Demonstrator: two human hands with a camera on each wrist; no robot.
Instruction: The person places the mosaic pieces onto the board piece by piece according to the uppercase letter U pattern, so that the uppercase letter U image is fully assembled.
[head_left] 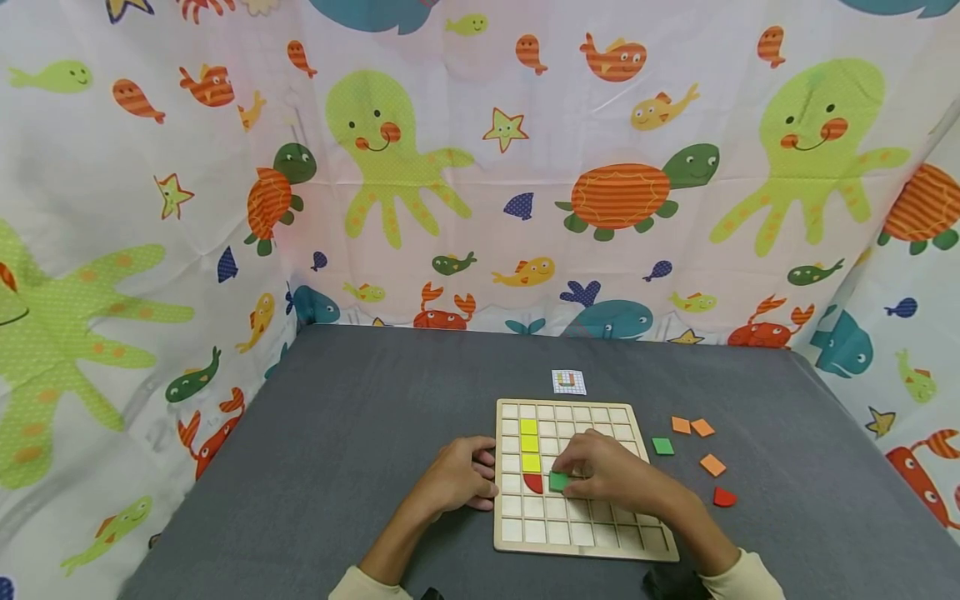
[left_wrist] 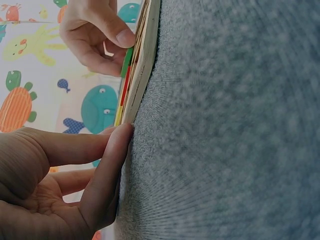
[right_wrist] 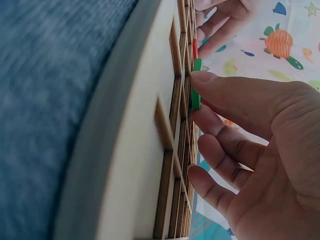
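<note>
A wooden grid board [head_left: 585,551] lies on the grey tabletop. Several yellow square tiles [head_left: 529,444] form a column in it, with a red rounded tile [head_left: 533,482] just below them. My right hand [head_left: 611,473] pinches a green square tile [head_left: 558,482] between thumb and fingers, over the cell right of the red tile. The right wrist view shows this green tile [right_wrist: 197,85] at the grid's surface under the thumb. My left hand [head_left: 459,475] rests at the board's left edge; in the left wrist view its fingertips [left_wrist: 121,136] touch the board's side.
Right of the board lie several orange tiles [head_left: 712,465], another green tile [head_left: 663,447] and a red tile [head_left: 724,497]. A small pattern card [head_left: 568,382] sits behind the board. A printed sea-animal curtain [head_left: 480,208] hangs around the table.
</note>
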